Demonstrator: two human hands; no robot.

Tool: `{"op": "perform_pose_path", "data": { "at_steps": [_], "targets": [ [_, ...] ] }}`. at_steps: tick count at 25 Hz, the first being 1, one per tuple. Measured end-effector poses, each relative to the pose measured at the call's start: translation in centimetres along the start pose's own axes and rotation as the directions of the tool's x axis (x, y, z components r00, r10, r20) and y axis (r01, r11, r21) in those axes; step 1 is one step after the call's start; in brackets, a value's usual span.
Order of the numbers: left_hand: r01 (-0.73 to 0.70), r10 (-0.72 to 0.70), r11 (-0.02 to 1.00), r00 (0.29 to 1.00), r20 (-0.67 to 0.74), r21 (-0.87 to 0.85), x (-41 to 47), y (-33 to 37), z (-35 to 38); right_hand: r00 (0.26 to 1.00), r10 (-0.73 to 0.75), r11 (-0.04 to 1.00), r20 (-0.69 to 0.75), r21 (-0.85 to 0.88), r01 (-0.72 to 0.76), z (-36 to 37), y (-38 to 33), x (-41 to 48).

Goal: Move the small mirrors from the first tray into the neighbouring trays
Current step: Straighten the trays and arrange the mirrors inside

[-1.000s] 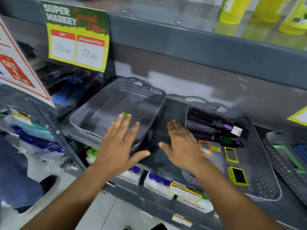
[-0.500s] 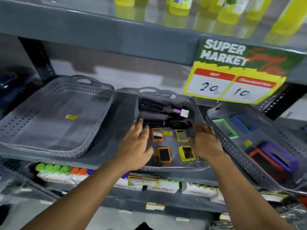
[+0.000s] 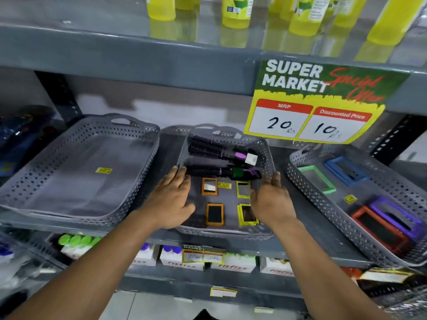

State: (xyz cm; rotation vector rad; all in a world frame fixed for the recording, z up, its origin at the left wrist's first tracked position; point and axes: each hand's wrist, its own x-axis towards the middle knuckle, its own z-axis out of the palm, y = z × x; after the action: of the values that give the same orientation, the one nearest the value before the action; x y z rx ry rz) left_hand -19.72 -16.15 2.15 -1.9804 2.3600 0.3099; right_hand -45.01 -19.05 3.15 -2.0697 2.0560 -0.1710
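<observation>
The middle grey perforated tray (image 3: 223, 233) holds two orange-framed small mirrors (image 3: 209, 186) (image 3: 215, 214) and two yellow-framed ones (image 3: 243, 189) (image 3: 246, 215). Two round hairbrushes (image 3: 206, 148) lie at its back. My left hand (image 3: 171, 199) rests flat on the tray's left wall with its fingers spread and nothing in it. My right hand (image 3: 270, 202) lies over the right side, fingers apart, covering the edge of the nearer yellow mirror. The left tray (image 3: 76, 181) holds only a yellow sticker. The right tray (image 3: 328, 204) carries larger green, blue, red and purple framed mirrors.
A price sign (image 3: 316, 105) hangs from the upper shelf above the right of the middle tray. Yellow bottles (image 3: 233, 10) stand on that shelf. Boxed goods (image 3: 182, 260) fill the shelf below. A black upright (image 3: 60, 93) rises behind the left tray.
The view has swung right from the left tray to the middle tray. Both hands have moved from the gap between trays to the middle tray's two sides.
</observation>
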Motion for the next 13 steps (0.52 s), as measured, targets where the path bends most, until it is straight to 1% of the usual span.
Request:
{"op": "perform_pose_path", "data": {
  "at_steps": [3, 6, 9, 13],
  "targets": [
    [-0.001, 0.001, 1.000, 1.000, -0.029, -0.018, 0.0, 0.6, -0.3, 1.000, 0.013, 0.999, -0.009, 0.031, -0.013, -0.1, 0.2, 0.1],
    [-0.096, 0.088, 0.994, 0.987, -0.134, -0.056, 0.8, 4.1, -1.0, 0.994, 0.011, 1.000, -0.110, 0.023, -0.008, -1.3, 2.0, 0.8],
    [-0.200, 0.182, 0.974, 0.969, -0.166, -0.104, 2.3, 9.8, -1.5, 0.984, 0.050, 0.999, -0.170, -0.010, -0.052, -3.5, 5.3, 2.0],
    [-0.290, 0.271, 0.951, 0.949, -0.163, -0.109, 3.8, 19.0, -0.7, 0.963, 0.188, 0.978, -0.195, -0.050, -0.201, -6.9, 13.3, 3.4]
  ]
}}
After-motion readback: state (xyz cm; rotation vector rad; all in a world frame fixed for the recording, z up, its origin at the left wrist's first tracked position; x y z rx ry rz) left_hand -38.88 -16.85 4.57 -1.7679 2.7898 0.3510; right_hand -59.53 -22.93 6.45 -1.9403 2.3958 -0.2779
